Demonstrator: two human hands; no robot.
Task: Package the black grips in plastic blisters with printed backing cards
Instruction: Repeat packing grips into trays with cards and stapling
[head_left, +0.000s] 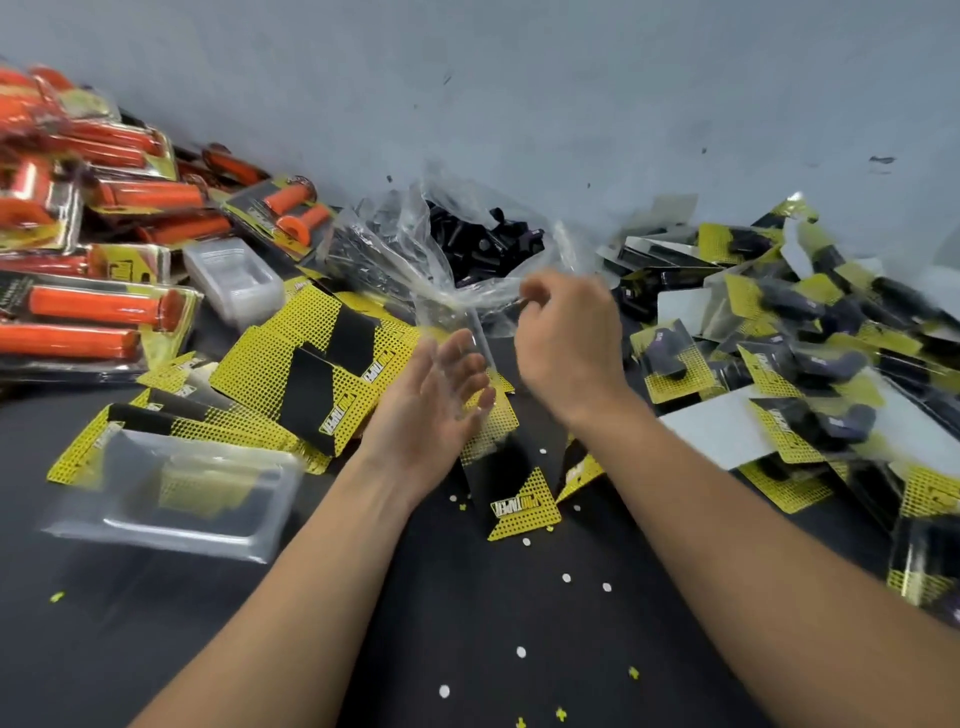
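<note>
Hovering over the desk (322, 613), the left hand (441, 400) has its fingers straight and spread. The right hand (566, 338) has its fingers curled beside the clear bag (400, 249); cannot tell if they pinch it. Black grips (483, 241) lie inside the bag.

Flat, even light; glare on the plastic bag (457, 270); left of it the blister (176, 499) smears with motion blur.

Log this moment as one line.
left hand: open | right hand: curled beside bag, hold unclear | black grips: in bag
</note>
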